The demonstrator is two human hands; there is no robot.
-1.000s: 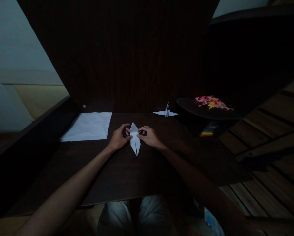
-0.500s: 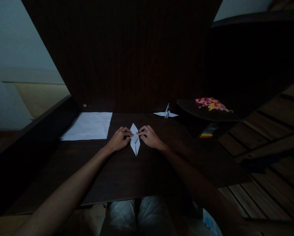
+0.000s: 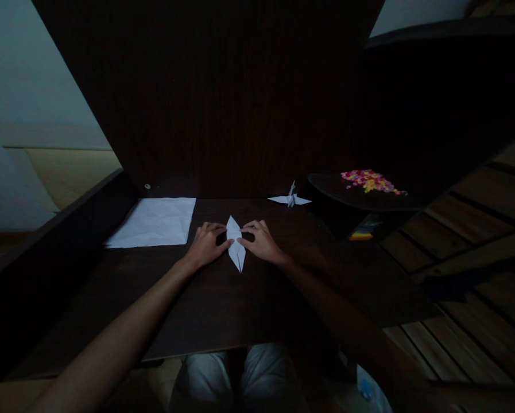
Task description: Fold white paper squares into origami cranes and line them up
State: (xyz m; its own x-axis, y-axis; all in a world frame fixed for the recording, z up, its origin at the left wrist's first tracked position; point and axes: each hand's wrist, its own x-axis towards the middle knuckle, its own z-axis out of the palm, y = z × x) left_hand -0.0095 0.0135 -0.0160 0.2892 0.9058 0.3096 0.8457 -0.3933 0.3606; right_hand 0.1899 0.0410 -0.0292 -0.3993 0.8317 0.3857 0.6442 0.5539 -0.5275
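A white folded origami paper (image 3: 235, 235), a long diamond with a slit in its near point, lies on the dark wooden desk (image 3: 197, 310). My left hand (image 3: 208, 241) grips its left edge, with the thumb on the paper's face and the fingers curled at the side. From the right, my right hand (image 3: 259, 240) holds the opposite edge the same way, its thumb pressed near the middle. Farther back stands a finished white paper crane (image 3: 290, 199) with its wings spread. To the left rests a stack of white paper sheets (image 3: 158, 221).
A rounded dark shelf (image 3: 335, 192) at the right carries a pile of small colourful pieces (image 3: 371, 180). Below it sits a yellow-and-orange item (image 3: 361, 236). A dark side board (image 3: 68, 229) borders the desk on the left, and a tall dark panel (image 3: 223, 103) rises behind.
The small flap that stood across the paper's middle now lies up flat, making a smooth diamond. My thumbs have shifted down and the fingers have spread a little along the edges.
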